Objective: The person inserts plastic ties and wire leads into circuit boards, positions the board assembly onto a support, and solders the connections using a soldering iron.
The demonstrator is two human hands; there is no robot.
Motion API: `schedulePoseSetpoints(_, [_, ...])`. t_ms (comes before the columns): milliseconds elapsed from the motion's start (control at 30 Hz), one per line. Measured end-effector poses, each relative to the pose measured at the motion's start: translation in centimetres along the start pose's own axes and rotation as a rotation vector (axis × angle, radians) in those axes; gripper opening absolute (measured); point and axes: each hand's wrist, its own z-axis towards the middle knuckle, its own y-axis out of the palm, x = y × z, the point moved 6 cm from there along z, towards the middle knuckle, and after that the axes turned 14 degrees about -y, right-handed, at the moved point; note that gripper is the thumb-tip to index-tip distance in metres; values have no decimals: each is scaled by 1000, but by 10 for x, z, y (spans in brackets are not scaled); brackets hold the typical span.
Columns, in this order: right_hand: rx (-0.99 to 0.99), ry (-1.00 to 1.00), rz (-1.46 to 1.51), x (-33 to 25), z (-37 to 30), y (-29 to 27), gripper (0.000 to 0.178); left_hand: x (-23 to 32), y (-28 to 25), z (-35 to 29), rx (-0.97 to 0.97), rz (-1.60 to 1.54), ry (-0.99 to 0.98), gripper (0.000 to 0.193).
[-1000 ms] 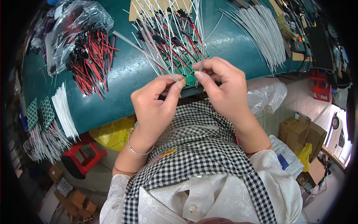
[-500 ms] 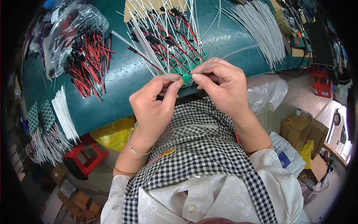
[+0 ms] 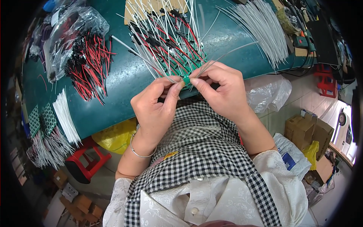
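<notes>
My left hand (image 3: 155,99) is closed near the table's front edge, thumb and forefinger pinching the left end of a small green circuit board (image 3: 186,80). Grey wires (image 3: 160,70) run up and away from beside those fingertips. Close on the board's other side, my right hand (image 3: 224,87) pinches a grey wire (image 3: 236,49), whose loose length arcs out to the right. Its exact contact with the board is hidden by the fingers. Just beyond lies a panel of green circuit boards (image 3: 183,68), with red and black connector leads (image 3: 162,44) and white wires (image 3: 143,12) standing up from it.
A bundle of grey wires (image 3: 261,32) lies at the right. Red-black leads (image 3: 89,66) are heaped at the left beside a clear plastic bag (image 3: 81,24). White wires (image 3: 66,115) and wired green boards (image 3: 48,117) sit at the left edge. A red stool (image 3: 89,159) stands below.
My right hand has shifted slightly left, and its fingertips sit a little further left on the green board. The left hand keeps its pinch.
</notes>
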Motion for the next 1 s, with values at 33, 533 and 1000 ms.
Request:
schedulePoseSetpoints(33, [23, -43, -3, -2, 1, -1, 5, 0, 0, 0, -1, 0, 1, 7])
schedulePoseSetpoints(533, [49, 173, 146, 8, -5, -9, 14, 6, 0, -5, 71, 136, 136, 17])
schedulePoseSetpoints(1000, [80, 117, 86, 7, -8, -22, 6, 10, 17, 4, -61, 2, -2, 8])
